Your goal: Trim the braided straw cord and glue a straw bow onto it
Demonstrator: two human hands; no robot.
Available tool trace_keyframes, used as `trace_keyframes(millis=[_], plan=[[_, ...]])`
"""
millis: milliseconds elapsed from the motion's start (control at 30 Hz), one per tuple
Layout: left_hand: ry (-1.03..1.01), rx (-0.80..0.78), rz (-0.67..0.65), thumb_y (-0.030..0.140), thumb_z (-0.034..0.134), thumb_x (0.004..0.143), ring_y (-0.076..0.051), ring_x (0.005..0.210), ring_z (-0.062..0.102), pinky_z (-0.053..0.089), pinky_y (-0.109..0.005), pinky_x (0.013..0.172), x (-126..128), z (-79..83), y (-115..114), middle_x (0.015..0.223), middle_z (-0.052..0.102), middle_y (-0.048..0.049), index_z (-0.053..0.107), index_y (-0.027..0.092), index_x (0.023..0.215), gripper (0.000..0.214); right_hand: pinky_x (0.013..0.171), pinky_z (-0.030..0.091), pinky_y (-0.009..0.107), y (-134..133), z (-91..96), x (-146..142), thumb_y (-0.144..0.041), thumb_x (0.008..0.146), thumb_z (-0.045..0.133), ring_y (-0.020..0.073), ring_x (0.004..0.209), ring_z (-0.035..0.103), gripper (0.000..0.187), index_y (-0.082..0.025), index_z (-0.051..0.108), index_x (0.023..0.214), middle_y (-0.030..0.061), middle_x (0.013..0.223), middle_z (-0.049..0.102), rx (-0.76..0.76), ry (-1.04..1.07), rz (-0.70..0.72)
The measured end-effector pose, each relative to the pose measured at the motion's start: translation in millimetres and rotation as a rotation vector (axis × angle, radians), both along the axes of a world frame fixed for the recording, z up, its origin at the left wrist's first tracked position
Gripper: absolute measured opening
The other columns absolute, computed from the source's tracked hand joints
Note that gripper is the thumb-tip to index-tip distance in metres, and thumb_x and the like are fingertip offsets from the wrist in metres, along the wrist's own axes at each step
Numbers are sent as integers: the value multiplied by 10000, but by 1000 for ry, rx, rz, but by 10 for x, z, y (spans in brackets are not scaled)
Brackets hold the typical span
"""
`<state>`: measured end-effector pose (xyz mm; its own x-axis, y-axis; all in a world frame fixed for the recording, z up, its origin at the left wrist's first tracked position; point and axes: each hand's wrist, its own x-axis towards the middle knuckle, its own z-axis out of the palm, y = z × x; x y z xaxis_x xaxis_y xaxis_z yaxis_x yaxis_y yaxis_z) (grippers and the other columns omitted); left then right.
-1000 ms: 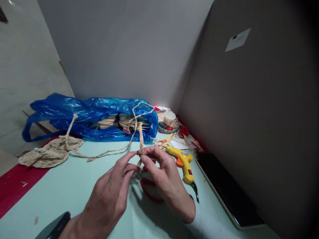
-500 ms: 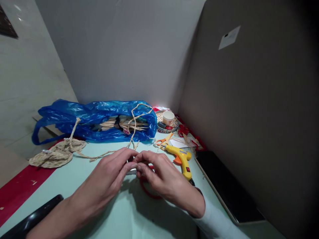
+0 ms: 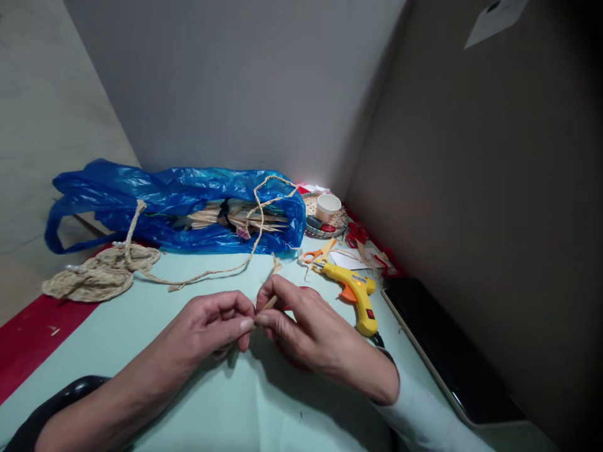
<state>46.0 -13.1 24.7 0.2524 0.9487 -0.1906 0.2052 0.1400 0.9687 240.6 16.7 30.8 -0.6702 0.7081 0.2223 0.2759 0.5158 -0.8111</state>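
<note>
My left hand (image 3: 217, 323) and my right hand (image 3: 301, 326) meet over the table, fingertips pinched together on a short straw-coloured strand (image 3: 267, 306). Its frayed pale end (image 3: 276, 262) seems to stick up beyond the right knuckles. Red loops, like scissor handles (image 3: 309, 290), show behind and below my right hand; whether that hand holds them or they lie on the table I cannot tell. Just right of my right hand is a yellow glue gun (image 3: 353, 289) with an orange trigger. Past my left hand lies a coiled braided straw piece (image 3: 94, 276), its long cord (image 3: 207, 275) trailing rightward.
A blue plastic bag (image 3: 117, 194) with a bundle of dried stalks (image 3: 207, 218) lies along the back wall. Orange-handled scissors (image 3: 320, 252) and a woven basket (image 3: 342, 221) holding a white cup (image 3: 328, 206) are at back right. A dark phone or tablet (image 3: 443, 345) lies at right.
The metal blade between my hands has dropped from sight, and a straw strand now shows in my fingertips. My left fingers have curled into a pinch. The camera view has shifted slightly.
</note>
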Motion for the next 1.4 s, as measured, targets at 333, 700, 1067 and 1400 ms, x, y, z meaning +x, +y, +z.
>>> trace_keyframes(millis=[333,700,1067,1400], plan=[[-159,-115,142,437,679,826,-114,545,385,258,-244,513,67,4,-60,588,574,34,619,211,736,251,683,404,225,39,-51,-51,-316,1017,487,119,721,529,126,-211,508,1082,-40,773,562,-304,203,53],[-211,-82,144,353,699,823,-114,593,504,330,-225,535,35,0,-50,703,698,-3,662,200,786,162,755,424,273,44,-5,-36,-372,985,555,152,819,605,193,-216,495,1082,1,830,641,-644,378,98],[-253,-144,203,397,705,822,-111,583,417,291,-233,542,30,13,-50,643,609,32,619,203,799,214,647,426,250,23,-19,-108,-448,864,692,125,669,555,305,-156,641,792,9,730,639,-474,283,-135],[-346,-158,159,332,692,833,-112,595,376,333,-235,571,54,25,-30,667,611,23,648,183,810,157,620,403,238,1,-123,-133,-322,917,621,111,669,535,166,-181,597,831,-10,734,628,-412,310,-171]])
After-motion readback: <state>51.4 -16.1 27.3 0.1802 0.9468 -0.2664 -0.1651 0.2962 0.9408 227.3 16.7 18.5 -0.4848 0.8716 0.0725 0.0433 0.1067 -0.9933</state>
